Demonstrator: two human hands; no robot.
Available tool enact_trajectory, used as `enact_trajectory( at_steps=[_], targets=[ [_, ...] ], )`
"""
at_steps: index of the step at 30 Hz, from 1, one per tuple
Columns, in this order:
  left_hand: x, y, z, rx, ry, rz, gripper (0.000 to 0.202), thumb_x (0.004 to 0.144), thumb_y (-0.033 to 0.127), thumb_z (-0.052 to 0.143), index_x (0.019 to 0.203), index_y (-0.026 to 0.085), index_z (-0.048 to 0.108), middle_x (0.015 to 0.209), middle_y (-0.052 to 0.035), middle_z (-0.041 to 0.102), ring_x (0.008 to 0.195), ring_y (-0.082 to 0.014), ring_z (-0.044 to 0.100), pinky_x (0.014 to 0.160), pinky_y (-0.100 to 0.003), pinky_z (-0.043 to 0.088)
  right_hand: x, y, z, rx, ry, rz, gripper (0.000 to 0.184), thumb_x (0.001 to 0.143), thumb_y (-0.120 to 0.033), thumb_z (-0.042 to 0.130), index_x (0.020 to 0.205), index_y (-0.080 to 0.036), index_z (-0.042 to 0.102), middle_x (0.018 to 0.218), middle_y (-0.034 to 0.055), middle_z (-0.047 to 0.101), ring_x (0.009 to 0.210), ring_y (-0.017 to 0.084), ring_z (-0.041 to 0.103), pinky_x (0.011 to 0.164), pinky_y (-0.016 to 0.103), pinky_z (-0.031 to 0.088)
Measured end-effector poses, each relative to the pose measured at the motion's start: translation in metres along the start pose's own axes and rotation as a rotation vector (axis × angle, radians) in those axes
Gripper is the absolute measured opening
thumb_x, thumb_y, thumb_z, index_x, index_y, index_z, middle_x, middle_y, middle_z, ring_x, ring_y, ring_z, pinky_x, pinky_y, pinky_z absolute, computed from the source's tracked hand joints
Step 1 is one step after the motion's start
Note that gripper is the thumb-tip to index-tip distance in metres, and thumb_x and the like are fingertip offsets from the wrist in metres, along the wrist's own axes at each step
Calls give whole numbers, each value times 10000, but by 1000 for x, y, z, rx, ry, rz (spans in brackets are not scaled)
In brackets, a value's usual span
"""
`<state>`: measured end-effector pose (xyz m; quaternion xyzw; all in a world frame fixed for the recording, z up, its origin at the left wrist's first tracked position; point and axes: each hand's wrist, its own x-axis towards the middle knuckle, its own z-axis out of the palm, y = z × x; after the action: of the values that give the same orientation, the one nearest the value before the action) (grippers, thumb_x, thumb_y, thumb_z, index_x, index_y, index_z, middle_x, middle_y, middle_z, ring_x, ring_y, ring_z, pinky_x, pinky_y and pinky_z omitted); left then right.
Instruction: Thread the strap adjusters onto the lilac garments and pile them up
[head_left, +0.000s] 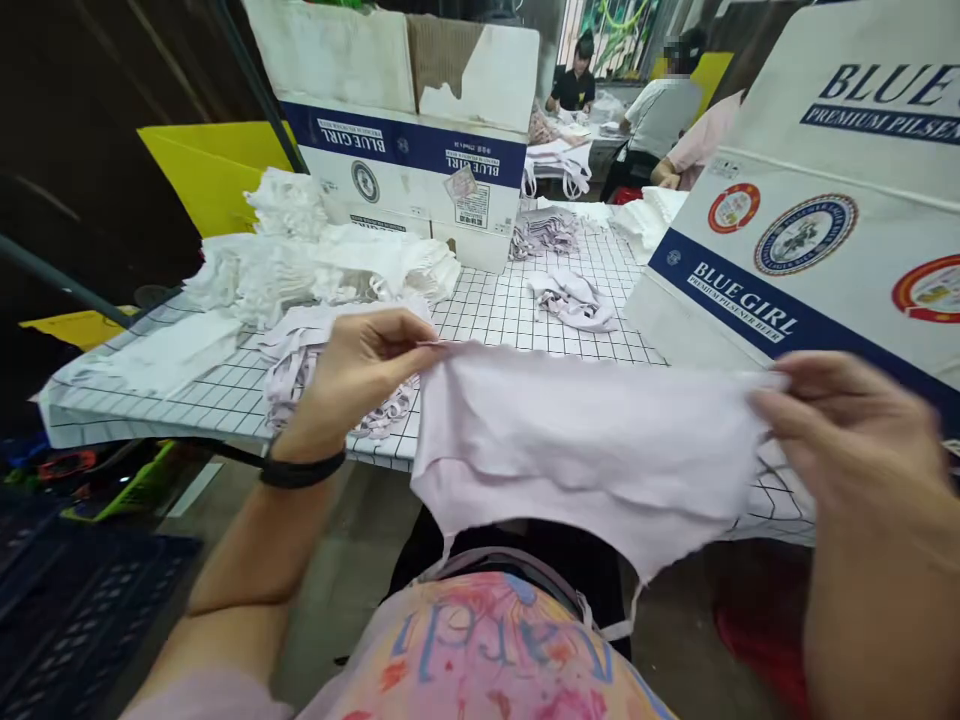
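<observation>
A pale pink bra top (585, 430) with thin straps hangs stretched between my two hands, above my lap at the table's front edge. My left hand (367, 365) pinches its upper left corner between thumb and fingers. At the other end, my right hand (862, 430) grips the upper right corner; it is a little blurred. The straps dangle from the garment's lower edge toward my lap. Just behind my left hand lies a stack of pale pink garments (289, 375), partly hidden by that hand and forearm.
White folded garments (315, 260) are piled on the checked tabletop (480, 310) at the left. Cardboard boxes (480, 150) stand at the back and at the right (750, 260). One pink garment (574, 300) lies mid-table. Other people sit farther back.
</observation>
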<state>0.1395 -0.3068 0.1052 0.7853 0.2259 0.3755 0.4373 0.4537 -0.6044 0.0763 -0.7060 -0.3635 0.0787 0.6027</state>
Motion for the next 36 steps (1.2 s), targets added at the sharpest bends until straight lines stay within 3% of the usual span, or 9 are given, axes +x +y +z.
enact_trajectory(
  at_steps=[3, 6, 11, 16, 21, 24, 27, 32, 36],
  targets=[
    [23, -71, 25, 86, -116, -132, 160, 777, 334, 756, 832, 183, 746, 780, -30, 739, 703, -170, 660, 600, -270, 514, 37, 58, 58, 53, -171, 186, 377, 693, -391, 901, 988, -226, 735, 904, 61, 710, 837, 208, 665, 778, 346, 577],
    [47, -129, 54, 317, -141, -200, 107, 787, 250, 676, 837, 177, 737, 724, -23, 698, 696, -179, 628, 645, -288, 479, 67, 113, 99, -145, -219, 148, 301, 724, -407, 798, 915, -192, 710, 826, 61, 702, 781, 219, 655, 754, 381, 565],
    [76, -178, 84, 605, -139, -215, 208, 818, 138, 600, 974, 162, 735, 748, -54, 669, 780, -239, 639, 781, -361, 486, 100, 157, 139, -452, -184, 33, 191, 786, -297, 598, 941, -213, 673, 871, 75, 716, 817, 250, 659, 915, 477, 514],
    [69, -179, 107, 688, -226, -80, 392, 861, 124, 582, 1246, 141, 653, 1301, -170, 624, 1231, -341, 558, 1051, -475, 449, 90, 164, 143, -526, -113, 2, 319, 805, -284, 552, 1083, -175, 665, 1165, 168, 684, 1001, 297, 659, 1027, 519, 448],
    [47, -156, 160, 570, -602, 226, 402, 1025, 260, 451, 1391, 145, 570, 1557, -150, 478, 1471, -291, 396, 1243, -488, 299, 47, 160, 127, -694, -81, 62, 325, 862, -373, 552, 1099, -200, 691, 1267, 192, 629, 1181, 380, 580, 1015, 595, 423],
    [43, -145, 195, 507, -800, 303, 486, 1075, 382, 391, 1507, 173, 470, 1669, -121, 332, 1571, -282, 243, 1297, -513, 165, 21, 147, 115, -753, 32, 65, 323, 860, -322, 532, 1101, -189, 700, 1331, 207, 607, 1266, 408, 532, 1002, 609, 421],
    [41, -139, 219, 496, -927, 323, 543, 1095, 463, 305, 1579, 228, 375, 1700, -80, 265, 1599, -269, 163, 1299, -554, 100, -16, 126, 104, -628, 81, 36, 302, 913, -347, 504, 1056, -187, 716, 1154, 161, 706, 1052, 314, 653, 917, 470, 505],
    [34, -135, 233, 553, -975, 358, 531, 1099, 473, 260, 1578, 280, 384, 1711, -58, 227, 1605, -287, 130, 1270, -652, 21, -101, 101, 101, -344, -314, 388, 385, 935, -535, 567, 906, -200, 754, 715, 47, 727, 650, 212, 678, 671, 313, 518],
    [27, -134, 240, 575, -924, 394, 537, 1099, 485, 229, 1567, 288, 404, 1705, -56, 250, 1604, -275, 144, 1277, -641, 17, -138, 113, 116, -308, -194, 502, 444, 875, -609, 625, 928, -187, 752, 804, 80, 756, 701, 235, 691, 687, 329, 520]
  ],
)
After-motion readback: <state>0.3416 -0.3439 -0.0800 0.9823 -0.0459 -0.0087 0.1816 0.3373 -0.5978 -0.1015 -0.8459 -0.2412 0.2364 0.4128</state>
